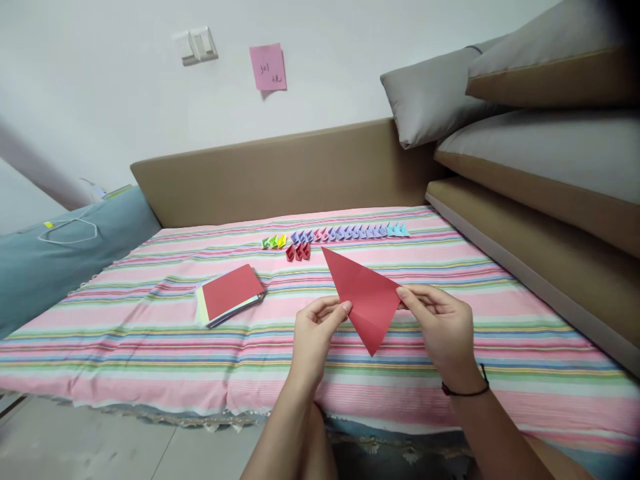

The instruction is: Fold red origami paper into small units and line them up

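A red paper folded into a triangle (365,293) hangs above the striped cloth. My left hand (315,330) pinches its left edge. My right hand (443,327) pinches its right corner; a dark band sits on that wrist. Further back on the cloth lies a stack of coloured paper squares (230,293) with a red sheet on top. Behind it runs a row of small folded paper pieces (345,233) in green, yellow, purple, pink and blue. Three red folded pieces (298,251) sit just in front of that row.
The striped cloth (150,347) covers a low platform with a tan backboard (280,173). Grey and tan cushions (540,133) are stacked at the right. A blue-grey bundle (60,247) lies at the left. A pink note (269,67) and a switch (199,45) are on the wall.
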A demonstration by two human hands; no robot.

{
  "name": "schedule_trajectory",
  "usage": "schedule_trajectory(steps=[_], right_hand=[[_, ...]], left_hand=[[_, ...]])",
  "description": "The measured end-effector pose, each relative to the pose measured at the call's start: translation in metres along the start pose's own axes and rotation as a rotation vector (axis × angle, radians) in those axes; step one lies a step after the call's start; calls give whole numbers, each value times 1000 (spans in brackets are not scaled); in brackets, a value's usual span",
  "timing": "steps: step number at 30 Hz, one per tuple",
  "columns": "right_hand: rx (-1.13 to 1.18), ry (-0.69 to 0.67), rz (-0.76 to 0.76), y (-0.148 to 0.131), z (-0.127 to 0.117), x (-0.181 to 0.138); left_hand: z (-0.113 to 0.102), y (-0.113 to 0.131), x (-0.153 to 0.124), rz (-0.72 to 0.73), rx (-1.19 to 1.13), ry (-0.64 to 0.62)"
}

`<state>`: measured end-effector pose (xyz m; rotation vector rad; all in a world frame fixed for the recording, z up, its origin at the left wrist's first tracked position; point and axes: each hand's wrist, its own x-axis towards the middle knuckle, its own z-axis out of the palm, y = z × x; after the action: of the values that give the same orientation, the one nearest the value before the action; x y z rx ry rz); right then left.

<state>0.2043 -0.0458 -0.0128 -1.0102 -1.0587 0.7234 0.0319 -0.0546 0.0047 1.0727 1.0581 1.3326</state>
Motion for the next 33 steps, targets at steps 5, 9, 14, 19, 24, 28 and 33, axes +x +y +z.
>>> schedule_trajectory(steps=[5,9,14,19,24,28,33], right_hand=[[102,19,122,-4,6,0],[82,49,129,-8,9,-1],[78,51,109,-13,10,-2],[81,35,149,-13,8,-1],[107,56,164,-8,8,0],[111,65,170,-3,8,2],[126,132,162,2,6,4]], left_hand=[[15,3,10,-85,-15,-129],[22,1,14,-87,-6,-80],[18,-4,14,-90,-41,-64],[12,-7,17,-42,21,-30],[12,-10,18,-62,27,-87],[12,-12,18,-50,59,-97],[10,-13,18,-102,71,-184]])
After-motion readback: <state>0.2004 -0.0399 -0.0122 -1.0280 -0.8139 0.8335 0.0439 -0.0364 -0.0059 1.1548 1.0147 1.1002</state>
